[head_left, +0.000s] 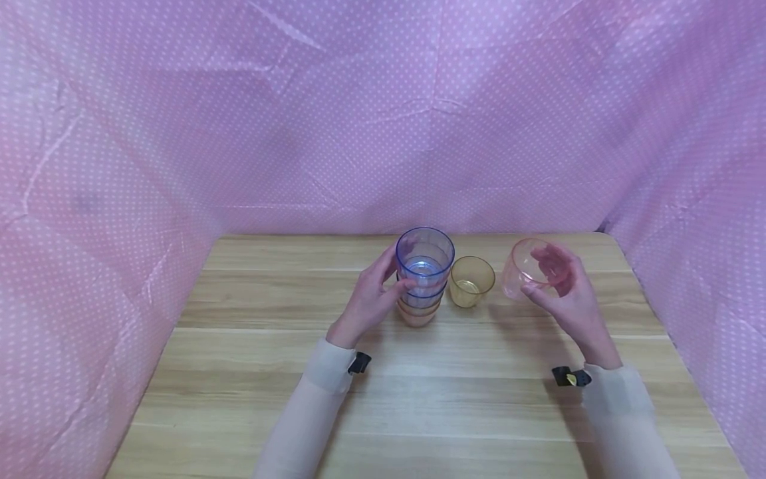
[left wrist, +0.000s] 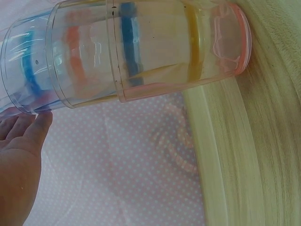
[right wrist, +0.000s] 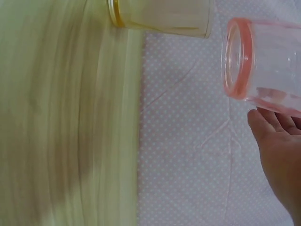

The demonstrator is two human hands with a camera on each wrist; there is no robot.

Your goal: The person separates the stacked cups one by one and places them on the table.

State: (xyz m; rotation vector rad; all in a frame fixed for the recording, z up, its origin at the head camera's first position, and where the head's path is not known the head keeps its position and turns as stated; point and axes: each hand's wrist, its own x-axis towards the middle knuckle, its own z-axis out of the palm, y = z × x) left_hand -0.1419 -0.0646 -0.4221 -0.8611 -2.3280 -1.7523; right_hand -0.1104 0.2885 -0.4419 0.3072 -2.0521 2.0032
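My left hand (head_left: 374, 296) grips the upper part of a stack of nested clear cups, thumb in front and fingers behind. On top of the stack is a blue-rimmed cup (head_left: 426, 269); pink, blue and yellow tinted cups show below it, and a pink base (left wrist: 230, 40) stands on the table. My right hand (head_left: 568, 303) holds a pink clear cup (head_left: 519, 273) by its side, raised above the table with its mouth up and slightly tilted. Between the two hands a yellow clear cup (head_left: 471, 286) stands upright on the table, close beside the stack.
The wooden table (head_left: 455, 406) has its back edge a short way behind the cups. Pink polka-dot cloth (head_left: 383, 133) hangs behind the table and along both sides. A black strap piece (head_left: 359, 363) sits at the left wrist, another (head_left: 568, 376) at the right.
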